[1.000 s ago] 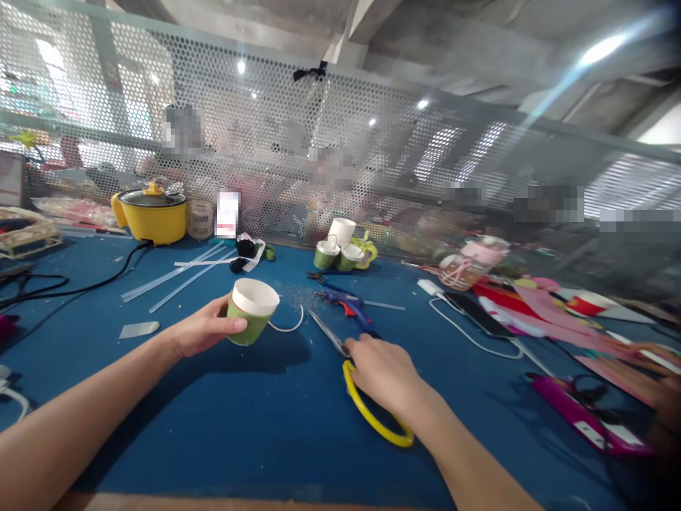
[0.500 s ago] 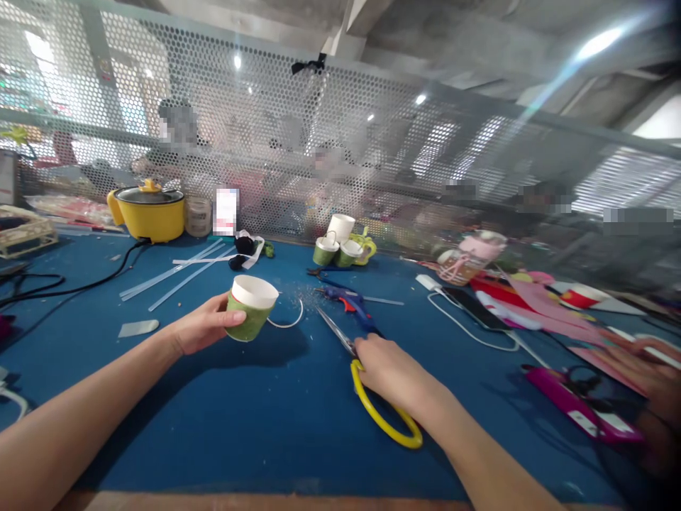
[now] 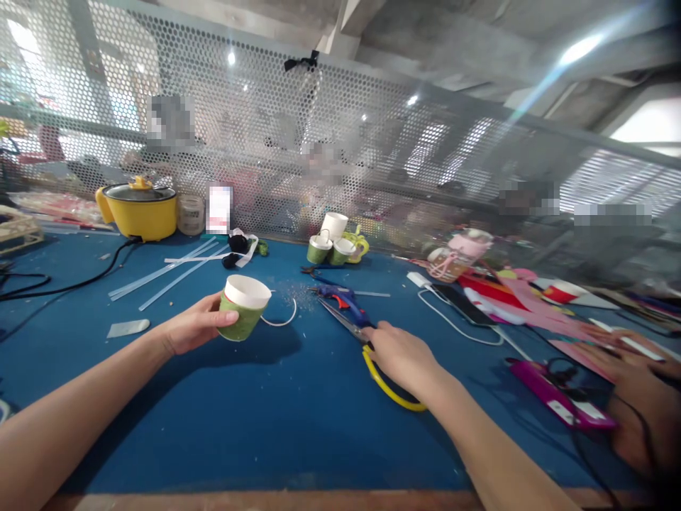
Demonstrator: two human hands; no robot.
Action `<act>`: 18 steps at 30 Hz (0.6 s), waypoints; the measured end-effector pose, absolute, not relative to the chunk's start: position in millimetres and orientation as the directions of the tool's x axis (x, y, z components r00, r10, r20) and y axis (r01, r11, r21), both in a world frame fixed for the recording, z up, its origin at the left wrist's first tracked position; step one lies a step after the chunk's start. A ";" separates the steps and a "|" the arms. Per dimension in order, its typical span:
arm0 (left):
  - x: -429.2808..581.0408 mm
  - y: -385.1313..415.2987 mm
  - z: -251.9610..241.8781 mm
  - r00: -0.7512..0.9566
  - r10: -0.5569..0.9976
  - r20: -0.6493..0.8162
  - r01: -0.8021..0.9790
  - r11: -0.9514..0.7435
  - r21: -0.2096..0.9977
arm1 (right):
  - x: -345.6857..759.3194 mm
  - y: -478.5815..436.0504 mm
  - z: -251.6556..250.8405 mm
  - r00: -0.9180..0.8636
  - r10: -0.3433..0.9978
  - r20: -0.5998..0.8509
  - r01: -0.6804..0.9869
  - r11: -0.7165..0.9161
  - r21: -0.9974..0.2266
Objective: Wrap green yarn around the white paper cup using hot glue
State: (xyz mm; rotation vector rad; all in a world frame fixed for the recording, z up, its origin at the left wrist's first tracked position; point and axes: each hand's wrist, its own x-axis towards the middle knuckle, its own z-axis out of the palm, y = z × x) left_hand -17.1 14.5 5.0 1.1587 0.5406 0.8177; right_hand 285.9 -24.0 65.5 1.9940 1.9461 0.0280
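Observation:
My left hand (image 3: 196, 323) grips a white paper cup (image 3: 247, 289) wrapped in a green band, thumb across its front, a little above the blue table. Close to the cup a thin white cord (image 3: 284, 321) curves over the tabletop. On the right, my right hand (image 3: 401, 355) is closed on the scissors (image 3: 394, 392) near the pivot; the yellow handles show below it and the blades point away to the upper left. A blue glue gun (image 3: 351, 301) lies just beyond the blades, partly hidden by my fingers. Pliers (image 3: 319, 270) lie behind the glue gun.
Small green-wrapped cups (image 3: 320, 248) stand at the back by the perforated metal screen (image 3: 372, 163). Clear glue sticks (image 3: 164, 273) and a yellow electric pot (image 3: 143, 213) are on the left. A phone (image 3: 462, 304), a magenta power strip (image 3: 558, 394) and another person's hand (image 3: 601, 355) are on the right.
My right hand has moved the scissors slightly forward and right, closer to the glue gun. The cup stays in my left hand. The whole view has shifted a little.

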 end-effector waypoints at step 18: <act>-16.1 16.1 4.4 0.553 0.832 0.044 -0.369 0.197 0.908 | 199.5 -3.1 47.5 -0.393 0.915 -0.093 0.914 0.400 0.070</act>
